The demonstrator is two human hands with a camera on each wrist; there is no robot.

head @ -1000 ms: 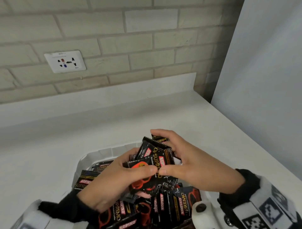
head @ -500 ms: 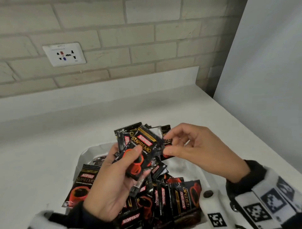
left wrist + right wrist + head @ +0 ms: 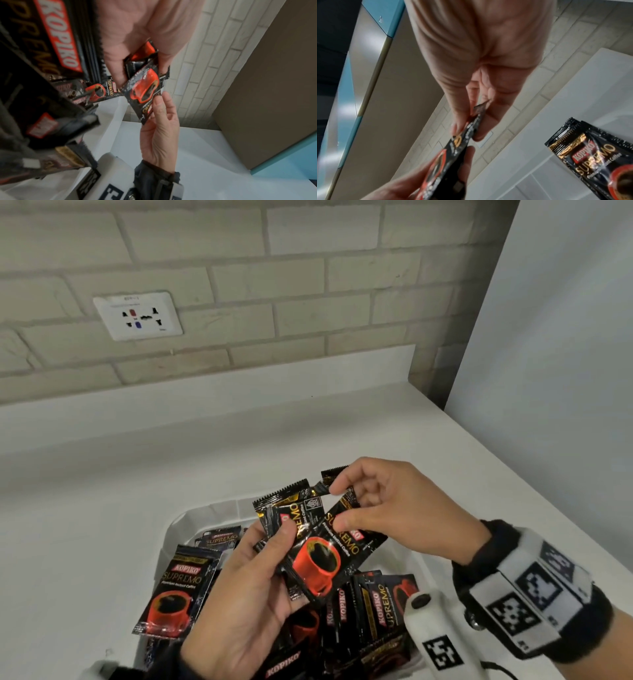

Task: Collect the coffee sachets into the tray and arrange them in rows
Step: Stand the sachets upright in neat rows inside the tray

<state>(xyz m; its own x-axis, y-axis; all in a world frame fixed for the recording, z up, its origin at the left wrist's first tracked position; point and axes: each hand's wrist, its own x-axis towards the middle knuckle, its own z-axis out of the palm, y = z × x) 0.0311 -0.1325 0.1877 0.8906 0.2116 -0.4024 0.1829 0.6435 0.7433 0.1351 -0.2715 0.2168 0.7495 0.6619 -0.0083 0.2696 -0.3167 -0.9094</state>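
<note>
The sachet (image 3: 173, 587) hanging over the tray's (image 3: 178, 529) left rim reads "KOPIKO SUPREMO" with "Premium Instant Coffee" beneath. The sachets (image 3: 318, 549) I hold in my left hand (image 3: 239, 604) show "SUPREMO" and "Premium Instant Coffee". Those standing in the tray (image 3: 373, 601) read "KOPIKO" and "SUPREMO".

Two hands (image 3: 394, 518), one tray (image 3: 178, 529), many sachets (image 3: 178, 587)

Glossy foil-like sachets (image 3: 317, 559) fill a smooth white plastic tray (image 3: 178, 525) on a matt white worktop (image 3: 85, 508), below rough pale brick (image 3: 308, 285) at the frame's top.
</note>
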